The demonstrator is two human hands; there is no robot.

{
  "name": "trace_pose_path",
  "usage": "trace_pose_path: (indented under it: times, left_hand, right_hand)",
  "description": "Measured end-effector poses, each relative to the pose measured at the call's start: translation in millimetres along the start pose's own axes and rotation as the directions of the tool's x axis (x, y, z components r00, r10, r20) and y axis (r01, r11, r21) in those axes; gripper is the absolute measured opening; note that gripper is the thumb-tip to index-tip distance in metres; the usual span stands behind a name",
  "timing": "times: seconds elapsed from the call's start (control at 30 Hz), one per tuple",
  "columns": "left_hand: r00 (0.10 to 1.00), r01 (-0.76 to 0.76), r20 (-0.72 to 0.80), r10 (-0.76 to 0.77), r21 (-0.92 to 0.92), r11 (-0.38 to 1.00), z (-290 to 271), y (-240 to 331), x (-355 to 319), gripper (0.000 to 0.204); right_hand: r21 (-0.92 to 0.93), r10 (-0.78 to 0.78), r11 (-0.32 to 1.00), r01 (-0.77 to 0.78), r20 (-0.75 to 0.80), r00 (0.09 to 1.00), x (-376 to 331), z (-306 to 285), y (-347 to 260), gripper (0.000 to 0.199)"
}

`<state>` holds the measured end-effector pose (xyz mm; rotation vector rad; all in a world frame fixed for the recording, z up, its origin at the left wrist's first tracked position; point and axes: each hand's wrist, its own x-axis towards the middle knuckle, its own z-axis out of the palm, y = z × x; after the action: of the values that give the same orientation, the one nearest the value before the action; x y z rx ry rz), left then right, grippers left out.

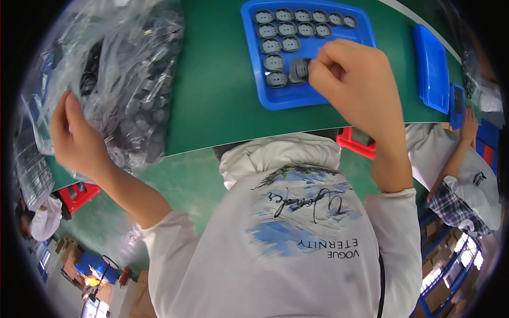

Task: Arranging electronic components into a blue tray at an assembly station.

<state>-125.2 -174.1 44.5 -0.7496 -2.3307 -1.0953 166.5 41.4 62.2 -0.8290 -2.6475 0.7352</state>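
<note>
My right hand point(352, 79) pinches a dark grey ribbed plastic cap point(298, 70), setting it into the third row of the shallow blue plastic tray point(339, 40) near the green desk's point(212, 90) front edge. Fourteen lie placed; half the tray stays bare. My left hand point(74, 140) grips the crinkled clear bag of caps point(124, 69) at the left edge.

Bare green table point(212, 90) between bag point(122, 69) and tray point(254, 58).

Glossy blue plastic tray point(275, 98) holding matt dark grey plastic parts point(287, 29); beside the tray, smooth matt green surface point(212, 79) and a crinkled, shiny clear plastic bag point(127, 63).
</note>
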Motion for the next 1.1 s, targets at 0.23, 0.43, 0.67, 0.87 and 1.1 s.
trace_pose_path:
  times: [0.23,0.43,0.67,0.87,1.1]
  left_hand:
    - [0.702,-0.314,0.220,0.677,-0.758,0.572,-30,101,-94,0.060]
    - [0.887,-0.277,0.025,0.461,-0.770,0.574,-91,86,-140,0.054]
    - [0.970,-0.177,-0.059,0.237,-0.839,0.514,-175,66,-177,0.033]
    - [0.973,-0.221,-0.209,0.101,-0.699,0.680,-185,21,-204,0.048]
    - [0.974,-0.162,-0.223,0.028,-0.610,0.776,-189,-14,-219,0.057]
  right_hand:
    - [0.222,-0.374,0.908,0.354,0.052,0.926,-17,-9,-71,0.008]
    - [0.670,-0.600,0.641,0.375,0.132,0.789,-35,-4,-121,0.010]
    - [0.965,-0.707,0.263,0.003,0.190,0.681,-53,47,-152,0.031]
    - [0.959,-0.846,0.281,0.029,0.234,0.480,-41,84,-163,0.045]
    - [0.974,-0.941,0.223,-0.022,0.222,0.254,-27,92,-189,0.050]
